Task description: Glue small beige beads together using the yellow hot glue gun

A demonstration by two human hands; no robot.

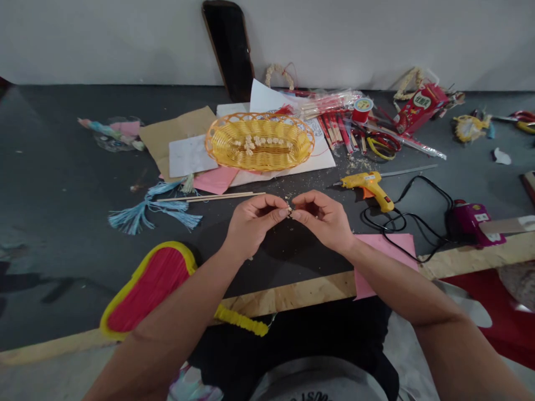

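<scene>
My left hand (259, 219) and my right hand (321, 218) meet over the dark table, fingertips nearly touching. Both are closed in a pinch on a small pale crumbly piece (289, 210), largely hidden by the fingers. Just beyond them, a yellow woven basket (259, 161) holds several similar pale pieces (263, 142), some in a row. Thin wooden sticks (209, 197) lie to the left of my left hand, beside a light blue tassel (154, 209). Pale crumbs are scattered around my fingers.
To the right lie a yellow glue gun (368, 184) with a looping black cord, scissors (382, 145) and a purple device (476, 223). A red fan-shaped piece with yellow edging (150, 284) rests at the front left. Behind the basket, a phone (229, 50) leans against the wall.
</scene>
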